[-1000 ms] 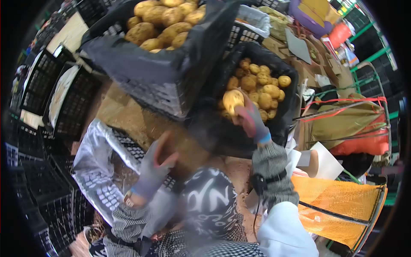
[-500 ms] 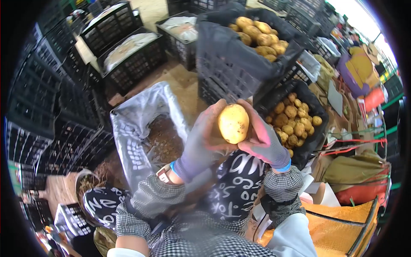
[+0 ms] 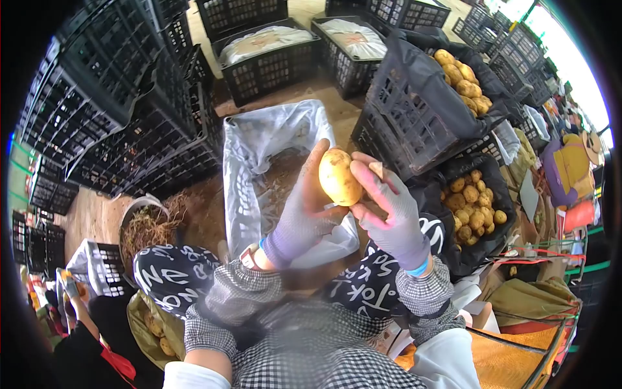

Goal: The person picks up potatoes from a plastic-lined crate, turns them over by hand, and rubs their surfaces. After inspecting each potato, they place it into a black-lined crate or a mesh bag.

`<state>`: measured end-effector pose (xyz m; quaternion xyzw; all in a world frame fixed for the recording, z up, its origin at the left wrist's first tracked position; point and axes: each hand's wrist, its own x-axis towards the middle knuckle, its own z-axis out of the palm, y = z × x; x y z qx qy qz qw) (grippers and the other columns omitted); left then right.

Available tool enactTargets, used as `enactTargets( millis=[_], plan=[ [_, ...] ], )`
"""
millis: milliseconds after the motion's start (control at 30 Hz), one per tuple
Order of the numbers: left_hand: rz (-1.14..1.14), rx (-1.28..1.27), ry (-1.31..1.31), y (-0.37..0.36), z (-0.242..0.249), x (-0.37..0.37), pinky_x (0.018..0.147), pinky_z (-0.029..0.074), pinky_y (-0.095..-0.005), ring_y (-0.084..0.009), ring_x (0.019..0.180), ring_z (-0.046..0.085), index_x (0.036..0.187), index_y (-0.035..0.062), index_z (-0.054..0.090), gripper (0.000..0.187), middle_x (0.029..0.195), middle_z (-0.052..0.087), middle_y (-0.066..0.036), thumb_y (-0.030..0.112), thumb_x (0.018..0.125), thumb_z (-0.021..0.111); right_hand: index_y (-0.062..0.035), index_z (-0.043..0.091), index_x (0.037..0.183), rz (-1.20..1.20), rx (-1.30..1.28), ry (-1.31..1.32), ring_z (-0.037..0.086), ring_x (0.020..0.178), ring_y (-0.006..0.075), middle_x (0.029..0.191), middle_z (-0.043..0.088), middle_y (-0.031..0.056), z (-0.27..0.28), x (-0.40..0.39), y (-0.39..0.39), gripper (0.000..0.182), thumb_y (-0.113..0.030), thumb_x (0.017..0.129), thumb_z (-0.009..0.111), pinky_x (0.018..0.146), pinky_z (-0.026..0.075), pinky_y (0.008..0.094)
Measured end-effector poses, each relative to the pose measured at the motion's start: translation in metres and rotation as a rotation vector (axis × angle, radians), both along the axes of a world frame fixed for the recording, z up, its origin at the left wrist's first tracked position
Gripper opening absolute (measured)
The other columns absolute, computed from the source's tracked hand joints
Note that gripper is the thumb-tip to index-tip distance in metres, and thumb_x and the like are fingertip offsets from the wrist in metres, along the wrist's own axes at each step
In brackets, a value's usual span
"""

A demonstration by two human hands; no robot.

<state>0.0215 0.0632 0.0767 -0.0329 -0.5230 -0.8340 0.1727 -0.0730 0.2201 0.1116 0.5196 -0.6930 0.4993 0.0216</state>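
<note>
A pale yellow potato [image 3: 340, 177] with dark specks on its skin is held up between my two gloved hands. My left hand [image 3: 301, 214] cups it from the left, with the thumb beneath. On the other side, the fingers and thumb of my right hand [image 3: 392, 212] press against the potato. Both gloves are grey with pinkish fingers. Behind and below my hands stands a crate lined with whitish plastic [image 3: 237, 194], with soil and scraps on its bottom. To the right, a dark-lined crate [image 3: 502, 243] contains several small potatoes [image 3: 476, 207].
A tall black crate [image 3: 411, 107] at the upper right bears larger potatoes [image 3: 463, 81]. Stacked black crates [image 3: 97, 78] rise on the left, near a bucket of dry roots [image 3: 150, 227]. Covered crates [image 3: 269, 68] stand at the back. Another person's arm [image 3: 81, 311] shows at lower left.
The view has swung left, so the crates appear farther right. The potato has been tilted between my hands, and my right hand's fingers have shifted on it.
</note>
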Motion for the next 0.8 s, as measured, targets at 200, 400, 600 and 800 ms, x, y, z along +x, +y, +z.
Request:
enactTargets(
  millis=[200, 400, 600, 800],
  plan=[
    [0.016, 0.199, 0.031, -0.020, 0.002, 0.039, 0.111, 0.039, -0.0350, -0.0183, 0.134, 0.043, 0.158, 0.0097, 0.011, 0.093, 0.146, 0.041, -0.009, 0.011, 0.089, 0.074, -0.0017, 0.053, 0.137, -0.091, 0.022, 0.237, 0.062, 0.110, 0.0371, 0.128, 0.059, 0.0201, -0.014, 0.038, -0.030, 0.069, 0.003, 0.072, 0.075, 0.091, 0.052, 0.0399],
    [0.129, -0.514, -0.061, -0.038, -0.029, 0.065, 0.119, 0.023, -0.0325, -0.0234, 0.145, 0.030, 0.156, -0.0036, 0.008, 0.074, 0.160, 0.025, -0.017, 0.034, 0.105, 0.047, -0.0018, 0.055, 0.133, -0.054, 0.019, -0.721, 0.064, 0.072, 0.0151, 0.102, 0.065, 0.0076, -0.055, 0.057, -0.050, 0.052, -0.020, 0.087, 0.071, 0.061, 0.050, 0.0268],
    [0.804, -0.551, -0.581, -0.131, -0.133, 0.116, 0.102, 0.044, -0.0340, -0.0237, 0.124, 0.052, 0.144, -0.0017, 0.042, 0.066, 0.144, 0.048, -0.020, 0.028, 0.092, 0.071, -0.0043, 0.048, 0.141, 0.005, -0.567, -0.835, 0.058, 0.100, 0.0147, 0.139, 0.051, 0.0155, 0.023, -0.142, 0.016, 0.044, -0.023, 0.102, 0.055, 0.084, 0.051, 0.0259],
    [0.286, -0.283, -1.412, -0.114, -0.211, 0.192, 0.079, 0.051, -0.0446, -0.0345, 0.091, 0.067, 0.116, -0.0033, 0.062, 0.053, 0.103, 0.068, -0.023, 0.041, 0.089, 0.069, -0.0029, 0.064, 0.115, -0.310, 0.321, -0.919, 0.054, 0.064, 0.0126, 0.083, 0.063, 0.0018, -0.129, -0.096, 0.009, 0.038, -0.036, 0.097, 0.064, 0.058, 0.048, 0.0289]
  ],
)
